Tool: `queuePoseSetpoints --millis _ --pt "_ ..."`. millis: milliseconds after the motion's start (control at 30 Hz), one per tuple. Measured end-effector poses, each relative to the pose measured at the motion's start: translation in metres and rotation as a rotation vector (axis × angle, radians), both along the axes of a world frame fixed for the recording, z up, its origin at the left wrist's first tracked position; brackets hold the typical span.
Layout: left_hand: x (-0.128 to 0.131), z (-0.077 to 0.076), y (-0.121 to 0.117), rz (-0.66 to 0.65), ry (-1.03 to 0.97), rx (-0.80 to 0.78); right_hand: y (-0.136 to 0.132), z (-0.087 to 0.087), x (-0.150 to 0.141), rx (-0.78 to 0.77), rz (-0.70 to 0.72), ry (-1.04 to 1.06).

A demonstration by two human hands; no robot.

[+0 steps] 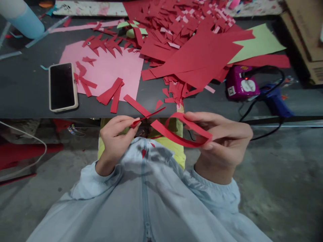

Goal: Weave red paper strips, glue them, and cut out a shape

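Between thumb and fingers, my left hand (118, 136) pinches a small folded piece of red paper (153, 113), its thin end pointing right. My right hand (224, 137) grips a long red paper strip (174, 135) that bends back on itself in an open loop. Both hands are in front of the table's near edge, above my lap, and the two paper pieces are apart. Just beyond my left hand, loose red strips (116, 95) lie on and beside a pink paper sheet (118, 70). Several small red cut pieces (96, 43) with pointed edges rest along its top.
A large pile of red scraps (171, 27) covers the table's back middle, with a green sheet (262, 42) at its right. A phone (63, 87) lies left. At right are a purple box (241, 84), a blue glue gun (275, 101) with black cable, and cardboard (306, 33).
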State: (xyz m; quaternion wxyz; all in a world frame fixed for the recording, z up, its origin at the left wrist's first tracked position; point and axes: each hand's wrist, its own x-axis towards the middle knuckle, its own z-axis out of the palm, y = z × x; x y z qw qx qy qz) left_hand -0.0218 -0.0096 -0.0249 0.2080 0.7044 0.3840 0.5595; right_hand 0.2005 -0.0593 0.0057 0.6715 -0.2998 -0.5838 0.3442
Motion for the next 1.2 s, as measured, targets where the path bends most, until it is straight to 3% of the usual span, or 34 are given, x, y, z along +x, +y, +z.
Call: queuePoseSetpoints --millis 233,400,733,867,1200 --pt "-0.001 -0.001 0.001 0.029 0.003 -0.025 -0.005 0.002 0.004 -0.082 0.022 -0.062" --pt "0.000 -0.001 0.000 0.035 0.005 -0.038 -0.005 0.011 -0.003 -0.224 -0.081 -0.199" --pt "0.003 -0.004 -0.001 0.040 0.053 0.040 -0.006 -0.001 -0.017 -0.129 -0.099 -0.035" --pt "0.003 -0.005 -0.002 0.056 0.075 0.080 -0.005 0.000 -0.023 -0.098 -0.007 0.023" --pt "0.002 -0.004 -0.003 0.042 0.184 0.148 -0.003 0.001 -0.026 -0.070 0.011 0.017"
